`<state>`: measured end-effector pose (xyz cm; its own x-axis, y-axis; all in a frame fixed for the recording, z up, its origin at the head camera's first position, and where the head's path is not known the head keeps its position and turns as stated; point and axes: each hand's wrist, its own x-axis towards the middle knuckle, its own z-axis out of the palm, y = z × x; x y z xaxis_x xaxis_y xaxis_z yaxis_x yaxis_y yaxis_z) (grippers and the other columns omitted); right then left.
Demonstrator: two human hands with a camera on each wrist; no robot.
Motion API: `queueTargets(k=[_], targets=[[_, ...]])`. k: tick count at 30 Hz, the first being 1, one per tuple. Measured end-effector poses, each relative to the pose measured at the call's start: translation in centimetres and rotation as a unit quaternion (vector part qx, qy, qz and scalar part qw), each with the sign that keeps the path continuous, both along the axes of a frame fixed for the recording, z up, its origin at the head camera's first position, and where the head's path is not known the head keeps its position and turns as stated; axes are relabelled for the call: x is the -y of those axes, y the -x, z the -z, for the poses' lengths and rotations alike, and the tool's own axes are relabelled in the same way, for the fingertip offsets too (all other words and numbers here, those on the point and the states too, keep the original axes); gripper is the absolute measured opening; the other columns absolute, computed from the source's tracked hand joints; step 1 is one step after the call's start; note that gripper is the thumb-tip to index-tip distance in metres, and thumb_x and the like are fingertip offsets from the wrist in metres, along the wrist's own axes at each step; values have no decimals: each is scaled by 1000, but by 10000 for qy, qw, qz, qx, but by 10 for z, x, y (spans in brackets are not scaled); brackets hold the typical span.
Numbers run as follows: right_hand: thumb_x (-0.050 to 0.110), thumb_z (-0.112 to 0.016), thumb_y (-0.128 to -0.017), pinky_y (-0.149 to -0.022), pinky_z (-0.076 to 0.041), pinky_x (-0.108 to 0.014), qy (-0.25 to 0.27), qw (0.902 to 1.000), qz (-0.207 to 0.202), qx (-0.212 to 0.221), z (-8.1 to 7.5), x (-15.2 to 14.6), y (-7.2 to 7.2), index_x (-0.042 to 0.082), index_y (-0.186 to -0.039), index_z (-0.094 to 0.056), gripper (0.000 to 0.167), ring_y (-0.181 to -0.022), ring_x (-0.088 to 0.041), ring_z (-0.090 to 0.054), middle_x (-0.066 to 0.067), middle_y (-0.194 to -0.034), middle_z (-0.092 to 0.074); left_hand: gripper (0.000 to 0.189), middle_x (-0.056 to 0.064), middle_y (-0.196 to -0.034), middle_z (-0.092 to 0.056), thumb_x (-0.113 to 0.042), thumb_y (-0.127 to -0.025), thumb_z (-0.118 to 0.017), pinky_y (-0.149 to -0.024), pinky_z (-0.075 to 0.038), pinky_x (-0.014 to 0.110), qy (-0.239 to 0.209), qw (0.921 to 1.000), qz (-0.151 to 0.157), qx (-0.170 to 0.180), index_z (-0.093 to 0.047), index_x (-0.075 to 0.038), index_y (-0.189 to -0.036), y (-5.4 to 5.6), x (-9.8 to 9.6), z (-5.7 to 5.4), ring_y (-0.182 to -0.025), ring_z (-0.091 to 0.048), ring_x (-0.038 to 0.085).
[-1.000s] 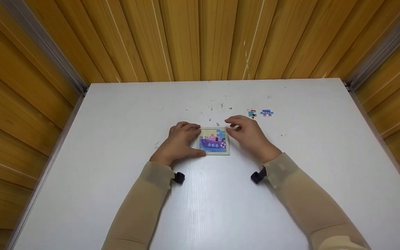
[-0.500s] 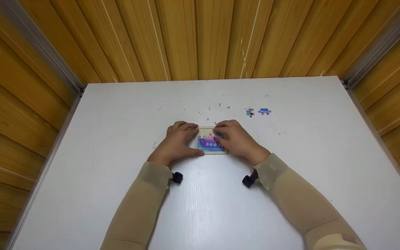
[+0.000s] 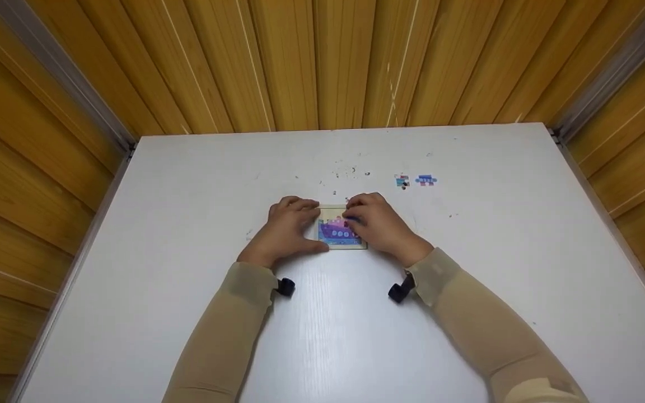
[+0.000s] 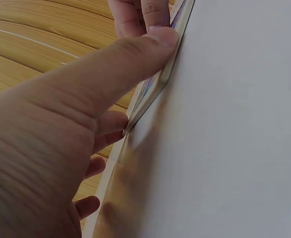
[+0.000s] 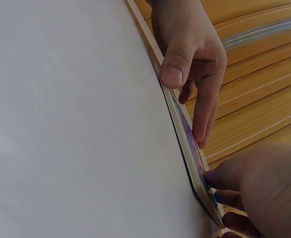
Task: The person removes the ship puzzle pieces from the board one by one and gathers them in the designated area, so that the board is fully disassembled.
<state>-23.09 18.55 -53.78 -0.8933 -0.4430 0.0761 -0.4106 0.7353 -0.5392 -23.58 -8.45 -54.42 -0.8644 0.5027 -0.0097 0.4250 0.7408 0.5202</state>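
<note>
A small square jigsaw puzzle tray with a pale rim lies on the white table, showing a purple boat on blue water. A pale bare patch shows at its upper left. My left hand grips the tray's left side, thumb at the lower corner and fingers at the upper one. In the left wrist view the thumb rests over the tray's edge. My right hand reaches over the tray's right side, thumb and forefinger pinching at a blue puzzle piece in the upper right; the hand covers most of that piece.
Two loose puzzle pieces lie farther back on the right: a multicoloured one and a blue one. Small dark specks dot the table beyond the tray. Wood-patterned panels rise behind the table's back edge.
My right hand has moved left from beside the tray onto its upper right part, then stayed nearly still. The left hand keeps its hold on the tray.
</note>
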Motion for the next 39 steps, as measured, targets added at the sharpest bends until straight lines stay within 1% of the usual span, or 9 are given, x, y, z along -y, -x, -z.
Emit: queueTargets(k=[8, 14, 21, 25, 31, 33, 37, 39], targets=[[22, -74, -110, -133, -42, -57, 82, 9999, 95, 14, 2, -1, -1, 8, -126, -84, 24, -148, -41, -57, -14, -149, -70, 96, -1, -171, -58, -59, -84, -98, -139, -25, 56, 46, 10000, -59, 32, -64, -16, -162, 1, -1, 2, -164, -39, 31], [21, -72, -111, -132, -42, -57, -35, 10000, 72, 20, 5, -1, 0, 7, -126, -83, 23, -148, -42, -56, -14, -150, -69, 95, 0, -171, -58, -58, -84, -98, -138, -24, 58, -41, 10000, -5, 56, -64, -14, -161, 0, 0, 2, -164, -39, 32], [21, -70, -113, -134, -40, -58, -95, 9997, 87, 217, 0, 1, 0, 7, -129, -79, 23, -150, -41, -53, -14, -153, -65, 95, 0, -170, -59, -57, -83, -99, -138, -25, 57, -76, 9999, -68, 4, -65, -14, -160, 0, 0, 0, -162, -41, 31], [21, -71, -112, -135, -39, -57, -42, 9994, 157, 295, 0, 2, 0, 8, -128, -79, 22, -151, -39, -52, -13, -153, -66, 94, -1, -169, -60, -56, -83, -99, -139, -25, 56, -80, 9999, -117, 56, -66, -15, -160, 0, 0, 0, -162, -41, 30], [22, -72, -112, -134, -40, -56, 79, 9996, 178, 213, 3, 1, 1, 9, -126, -80, 21, -150, -39, -54, -12, -152, -68, 94, 0, -168, -61, -56, -82, -100, -138, -25, 56, -84, 9999, -83, 13, -66, -15, -160, 0, 0, 0, -162, -42, 31], [23, -73, -111, -134, -41, -55, 133, 9993, 237, 254, 3, 0, 1, 9, -132, -79, 25, -151, -38, -54, -12, -153, -68, 94, 1, -168, -61, -56, -82, -100, -138, -25, 57, -70, 9999, -85, 20, -66, -15, -160, 0, 0, 0, -162, -42, 31], [24, -75, -110, -135, -41, -55, 304, 9977, 416, 433, 3, -1, 0, 10, -149, -71, 42, -153, -37, -54, -12, -157, -67, 94, 1, -168, -60, -55, -82, -100, -138, -25, 57, -44, 9999, -112, 57, -66, -15, -160, 0, -1, -1, -162, -42, 32], [24, -76, -109, -135, -41, -55, 377, 9970, 475, 482, 3, -1, 0, 9, -153, -69, 47, -154, -36, -53, -13, -157, -66, 93, 0, -168, -60, -55, -83, -100, -138, -25, 57, -36, 9999, -132, 90, -66, -16, -160, 0, -2, -1, -162, -41, 32]])
